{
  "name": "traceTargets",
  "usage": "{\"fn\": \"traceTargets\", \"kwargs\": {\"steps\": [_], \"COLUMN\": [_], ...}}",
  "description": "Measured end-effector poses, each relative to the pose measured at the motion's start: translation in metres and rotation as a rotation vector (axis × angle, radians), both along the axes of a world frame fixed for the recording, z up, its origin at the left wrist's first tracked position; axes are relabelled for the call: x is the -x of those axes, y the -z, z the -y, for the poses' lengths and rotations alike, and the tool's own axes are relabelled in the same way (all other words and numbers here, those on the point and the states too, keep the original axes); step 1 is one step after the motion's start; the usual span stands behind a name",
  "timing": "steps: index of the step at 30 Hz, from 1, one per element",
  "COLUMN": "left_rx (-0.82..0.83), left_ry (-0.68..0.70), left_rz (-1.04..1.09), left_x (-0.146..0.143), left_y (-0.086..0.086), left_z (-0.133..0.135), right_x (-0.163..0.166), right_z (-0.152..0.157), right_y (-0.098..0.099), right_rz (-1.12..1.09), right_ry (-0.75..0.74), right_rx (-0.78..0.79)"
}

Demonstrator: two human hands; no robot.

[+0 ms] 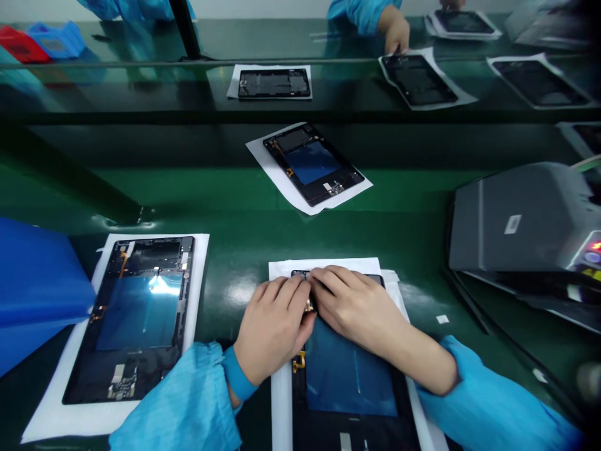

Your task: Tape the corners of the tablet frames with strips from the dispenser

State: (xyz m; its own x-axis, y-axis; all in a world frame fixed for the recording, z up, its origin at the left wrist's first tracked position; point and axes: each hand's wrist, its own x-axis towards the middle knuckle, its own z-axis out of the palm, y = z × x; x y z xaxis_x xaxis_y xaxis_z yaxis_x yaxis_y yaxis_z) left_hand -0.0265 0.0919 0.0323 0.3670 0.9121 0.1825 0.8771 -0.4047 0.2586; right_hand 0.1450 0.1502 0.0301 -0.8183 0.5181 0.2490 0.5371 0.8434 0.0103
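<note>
My left hand [275,322] and my right hand [354,307] meet over the top end of an open tablet housing [352,376], which lies on white paper [282,401]. Fingers of both hands are bent and pressed together at its upper left part. A small gold-coloured piece [308,305] shows between them; what the fingertips grip is hidden. A blue band circles my left wrist. Below the hands, the housing has a blue panel and a gold flex cable [299,361] at its left edge.
Another open tablet housing [141,313] lies on paper to the left, beside a blue bin [37,288]. A third tablet housing [310,160] lies ahead. At right stands a grey machine [516,219]. Several units line the shelf behind, where another person's hand [397,31] touches one.
</note>
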Motion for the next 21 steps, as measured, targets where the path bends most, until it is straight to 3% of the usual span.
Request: {"fn": "traceTargets", "kwargs": {"steps": [6,8,10,12,14,17,21], "left_rx": [0.095,0.108,0.118,0.122,0.117,0.102,0.087], "left_ry": [-0.004,0.001,0.0,-0.005,-0.014,-0.013,-0.004], "left_rz": [-0.058,-0.054,-0.05,-0.05,-0.047,-0.035,-0.017], "left_x": [-0.002,-0.001,-0.001,0.0,0.001,0.002,0.004], "left_y": [-0.003,-0.002,-0.001,0.001,0.002,0.002,0.001], "left_z": [0.001,0.002,0.003,0.005,0.006,0.008,0.01], "right_x": [-0.025,-0.032,-0.033,-0.028,-0.019,-0.002,0.013], "right_z": [0.006,-0.012,-0.043,-0.083,-0.122,-0.162,-0.174], "right_y": [-0.01,-0.016,-0.019,-0.018,-0.013,-0.004,0.004], "right_rz": [-0.116,-0.197,-0.198,-0.046,0.201,0.488,0.573], "right_ry": [-0.12,-0.11,-0.005,0.153,0.258,0.243,0.164], "right_rx": [0.228,0.205,0.063,-0.101,-0.15,-0.13,-0.121]}}
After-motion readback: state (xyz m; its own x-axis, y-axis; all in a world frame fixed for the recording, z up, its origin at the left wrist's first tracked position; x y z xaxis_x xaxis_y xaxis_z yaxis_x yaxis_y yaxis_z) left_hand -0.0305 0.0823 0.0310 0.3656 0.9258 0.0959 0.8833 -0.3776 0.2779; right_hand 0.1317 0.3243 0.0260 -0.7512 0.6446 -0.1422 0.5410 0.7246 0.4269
